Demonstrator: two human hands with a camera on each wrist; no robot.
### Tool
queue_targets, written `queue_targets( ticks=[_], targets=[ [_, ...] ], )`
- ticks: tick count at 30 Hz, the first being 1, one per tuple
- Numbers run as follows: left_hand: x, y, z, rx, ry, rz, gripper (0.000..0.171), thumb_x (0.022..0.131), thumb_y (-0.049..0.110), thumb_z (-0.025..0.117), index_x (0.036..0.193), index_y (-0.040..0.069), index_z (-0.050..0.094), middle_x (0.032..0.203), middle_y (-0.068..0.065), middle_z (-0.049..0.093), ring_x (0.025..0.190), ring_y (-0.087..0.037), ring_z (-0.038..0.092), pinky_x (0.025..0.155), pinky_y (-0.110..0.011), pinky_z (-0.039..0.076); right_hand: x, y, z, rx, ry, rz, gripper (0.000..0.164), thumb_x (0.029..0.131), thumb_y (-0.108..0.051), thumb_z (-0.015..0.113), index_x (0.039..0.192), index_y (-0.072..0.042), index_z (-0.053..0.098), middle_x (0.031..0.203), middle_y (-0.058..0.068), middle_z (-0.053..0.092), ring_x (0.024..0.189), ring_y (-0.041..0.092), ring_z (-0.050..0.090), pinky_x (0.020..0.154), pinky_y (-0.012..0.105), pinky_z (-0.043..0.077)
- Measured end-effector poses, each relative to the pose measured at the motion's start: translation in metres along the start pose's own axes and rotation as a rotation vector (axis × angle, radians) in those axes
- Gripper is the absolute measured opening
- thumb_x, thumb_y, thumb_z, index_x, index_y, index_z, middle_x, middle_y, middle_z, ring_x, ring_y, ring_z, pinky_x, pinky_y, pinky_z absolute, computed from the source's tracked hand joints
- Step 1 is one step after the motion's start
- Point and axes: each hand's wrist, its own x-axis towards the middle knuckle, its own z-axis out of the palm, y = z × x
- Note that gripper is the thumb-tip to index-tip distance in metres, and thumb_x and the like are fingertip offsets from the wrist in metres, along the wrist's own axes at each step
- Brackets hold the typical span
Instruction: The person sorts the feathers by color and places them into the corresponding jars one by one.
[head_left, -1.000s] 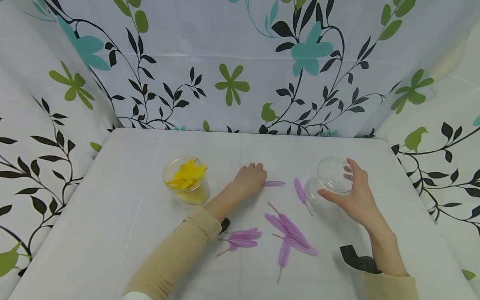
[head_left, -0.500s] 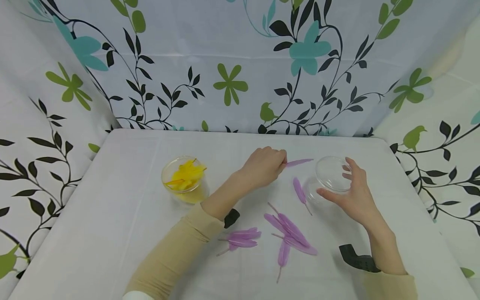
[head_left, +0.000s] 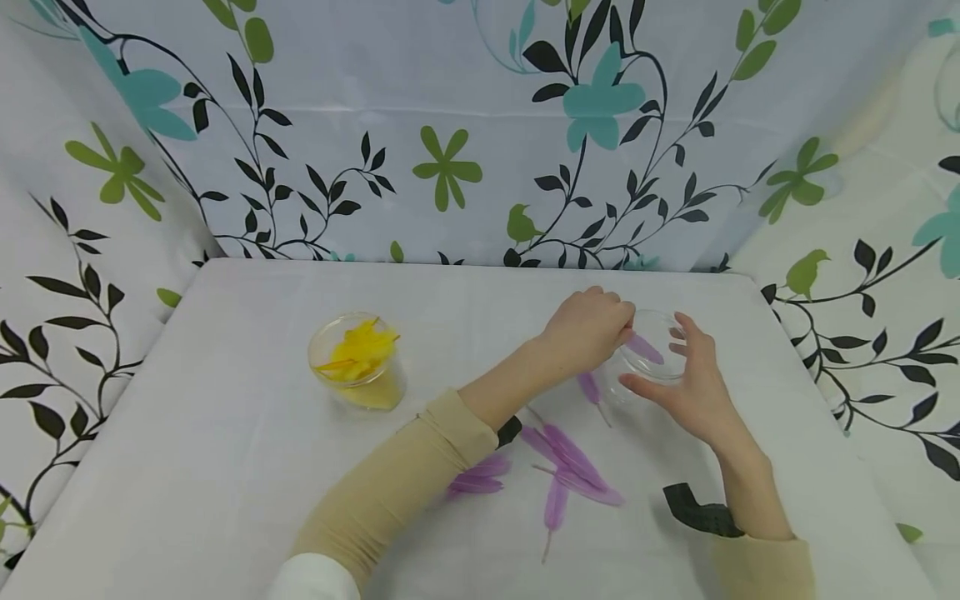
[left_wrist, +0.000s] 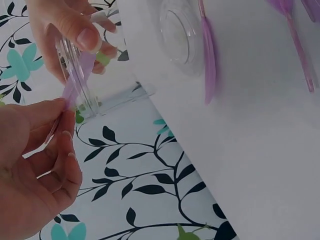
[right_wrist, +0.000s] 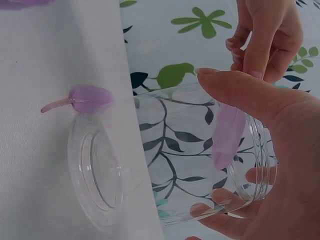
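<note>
My left hand (head_left: 588,329) pinches a purple feather (head_left: 645,347) by its quill end, and the feather's soft tip reaches into the mouth of a clear jar. My right hand (head_left: 693,383) is curled round this clear jar (right_wrist: 170,127), thumb on one side and fingers on the other near the threaded rim. The right wrist view has the held feather (right_wrist: 229,135) showing through the jar's wall. Another purple feather (head_left: 588,386) lies on the table just left of the jar's base.
A second clear jar (head_left: 322,337) stands at the left with yellow feathers (head_left: 363,350) in it. Purple feathers (head_left: 573,458) lie in a loose pile at the table's middle, and more (head_left: 480,475) lie partly hidden under my left forearm. A patterned curtain (head_left: 450,100) hangs behind the white table.
My left hand has lifted a purple feather off the table and carried it right, to the clear jar's mouth. My right hand keeps its grip on the jar.
</note>
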Motion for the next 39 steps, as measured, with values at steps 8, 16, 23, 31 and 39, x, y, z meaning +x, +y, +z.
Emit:
queue_targets(
  ticks=[8,16,23,31,39],
  targets=[
    [0.001,-0.006,0.015,-0.084,0.006,-0.037,0.023,0.100,0.036,0.059,0.115,0.020,0.065,0.102,0.007,0.065,0.095,-0.011,0.057,0.083,-0.023,0.049,0.002,-0.002,0.003,-0.026,-0.009,-0.014,0.115,0.081,-0.039,0.083,0.160,-0.010,0.004,0.153,0.030,0.021,0.137,0.050,0.033,0.096,0.075,0.039],
    [-0.010,-0.022,0.018,-0.283,0.048,-0.076,0.035,0.099,0.036,0.062,0.128,0.017,0.059,0.098,0.005,0.065,0.092,-0.011,0.058,0.075,-0.022,0.050,0.001,-0.002,0.002,-0.031,-0.005,0.003,0.115,0.081,-0.039,0.083,0.160,-0.011,0.004,0.152,0.030,0.022,0.138,0.050,0.032,0.096,0.076,0.038],
    [-0.031,-0.046,0.029,-0.315,-0.058,-0.107,0.024,0.098,0.030,0.064,0.117,0.015,0.067,0.105,0.003,0.067,0.099,-0.013,0.059,0.085,-0.027,0.050,0.000,-0.001,0.000,-0.044,0.001,0.009,0.116,0.080,-0.040,0.083,0.160,-0.011,0.004,0.152,0.031,0.023,0.137,0.050,0.033,0.096,0.076,0.038],
    [-0.062,-0.067,0.060,-0.335,-0.327,-0.042,0.015,0.096,0.021,0.069,0.109,0.014,0.070,0.108,0.001,0.067,0.101,-0.015,0.059,0.094,-0.031,0.048,0.000,-0.001,-0.001,-0.047,-0.003,0.008,0.116,0.080,-0.040,0.083,0.160,-0.012,0.004,0.153,0.029,0.024,0.137,0.049,0.033,0.096,0.075,0.038],
    [-0.086,-0.071,0.074,-0.405,-0.332,0.009,0.014,0.093,0.015,0.071,0.106,0.011,0.069,0.101,-0.002,0.063,0.095,-0.015,0.057,0.090,-0.030,0.049,0.000,-0.002,0.000,-0.040,-0.012,0.022,0.116,0.081,-0.042,0.082,0.160,-0.013,0.003,0.153,0.028,0.023,0.138,0.048,0.032,0.096,0.076,0.037]
  ],
)
